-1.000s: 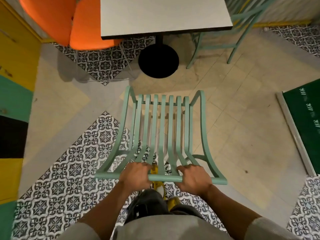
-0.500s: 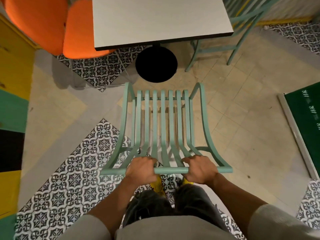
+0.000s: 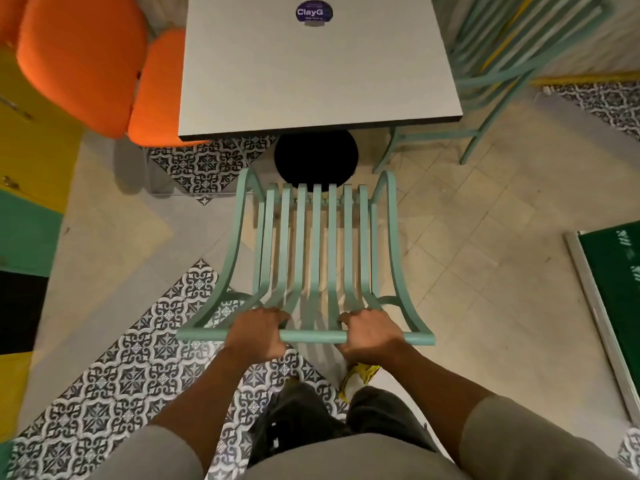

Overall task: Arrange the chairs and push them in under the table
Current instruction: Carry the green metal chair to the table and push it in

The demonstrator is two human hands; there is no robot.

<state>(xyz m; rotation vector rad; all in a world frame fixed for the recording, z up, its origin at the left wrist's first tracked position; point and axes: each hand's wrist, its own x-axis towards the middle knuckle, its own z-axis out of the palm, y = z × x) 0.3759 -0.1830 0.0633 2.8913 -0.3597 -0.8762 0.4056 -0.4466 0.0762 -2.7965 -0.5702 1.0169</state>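
A mint-green slatted chair (image 3: 313, 244) stands in front of me, its seat facing the grey square table (image 3: 318, 71). My left hand (image 3: 258, 332) and my right hand (image 3: 370, 332) both grip the top rail of its backrest. The seat's front edge overlaps the table's round black base (image 3: 316, 157) and sits just short of the tabletop's near edge. An orange padded chair (image 3: 90, 60) stands at the table's left side. Another mint-green chair (image 3: 498, 64) stands at its right side, partly tucked under.
A purple round sticker (image 3: 314, 12) lies on the tabletop. A green board with a pale frame (image 3: 609, 306) lies on the floor to the right. Yellow, green and black panels (image 3: 27, 188) line the left side. My legs and a yellow shoe (image 3: 360, 375) are below the chair.
The chair and I have moved forward toward the table. Its seat front, earlier short of the black base, now reaches it. Both hands keep the same hold on the top rail.
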